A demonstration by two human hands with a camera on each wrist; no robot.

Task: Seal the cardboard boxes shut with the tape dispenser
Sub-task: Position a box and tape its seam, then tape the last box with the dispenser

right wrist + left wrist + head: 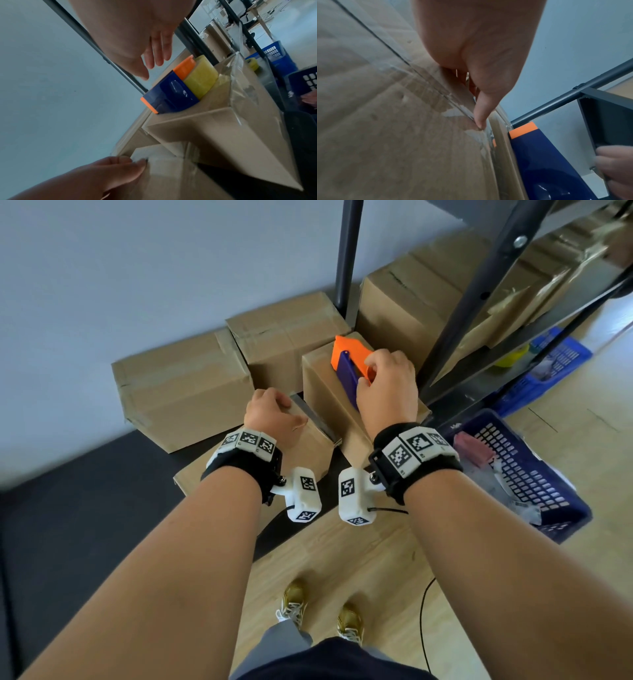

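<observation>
Currently, by scene element:

Shelving frame [455,313]: dark uprights and a diagonal brace are seen just right of and beyond the working box; room on that side is judged tight.

Sealed boxes [185,385]: several taped cartons are stacked against the far wall, left of and behind the working box.

Working box [329,392]: it is set between the wall stack and the shelving, its long axis running from near to far.

Lower box [308,450]: it lies near and left of the working box, touching it; a taped seam is seen along its top.

Blue basket [520,467]: it is placed on the floor to the near right, apart from the boxes.

Tape dispenser [349,364]: orange and blue, it rests on the far part of the working box's top, its length lying along the box; the yellowish roll [200,81] is seen beside the casing.

Right hand [387,388]: it is the nearer hand, at the dispenser's near end. From the head view the fingers appear curled on the casing, but the right wrist view shows them relaxed with a gap; whether anything is gripped cannot be told.

Left hand [274,412]: its fingers are curled and pressed on the lower box's far edge, with one fingertip [480,124] on the taped seam.

Open room: a pull toward the near edge is judged unobstructed.
</observation>
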